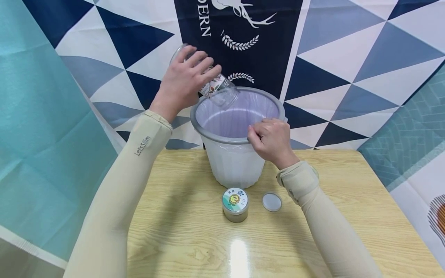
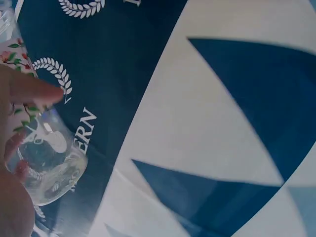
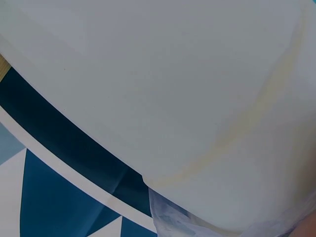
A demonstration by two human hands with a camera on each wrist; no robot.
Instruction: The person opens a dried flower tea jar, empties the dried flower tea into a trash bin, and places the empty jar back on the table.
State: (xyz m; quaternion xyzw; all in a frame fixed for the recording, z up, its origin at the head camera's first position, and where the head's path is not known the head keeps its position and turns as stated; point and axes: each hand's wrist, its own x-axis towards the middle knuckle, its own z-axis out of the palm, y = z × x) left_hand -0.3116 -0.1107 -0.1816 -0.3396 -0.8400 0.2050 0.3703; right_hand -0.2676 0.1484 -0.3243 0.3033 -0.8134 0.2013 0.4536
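Observation:
My left hand [image 1: 189, 79] grips a clear jar [image 1: 225, 94] with a floral label. The jar is tilted, its mouth end down over the opening of a white trash can [image 1: 236, 164]. In the left wrist view, the jar's clear base [image 2: 59, 180] shows below the fingers; I see no contents there. My right hand [image 1: 272, 139] holds the can's grey rim at the near right, fingers curled. A thin pale purple bag [image 1: 222, 125] lines the can. The right wrist view is mostly filled by the can's white wall [image 3: 148, 89], with a bit of the bag [image 3: 170, 217] below.
In front of the can, a round tin [image 1: 235, 210] with a sunflower picture on top stands on the wooden table [image 1: 194, 239]. Right of it lies a small round lid [image 1: 272, 202]. A patterned cloth [image 1: 323, 81] hangs behind the table.

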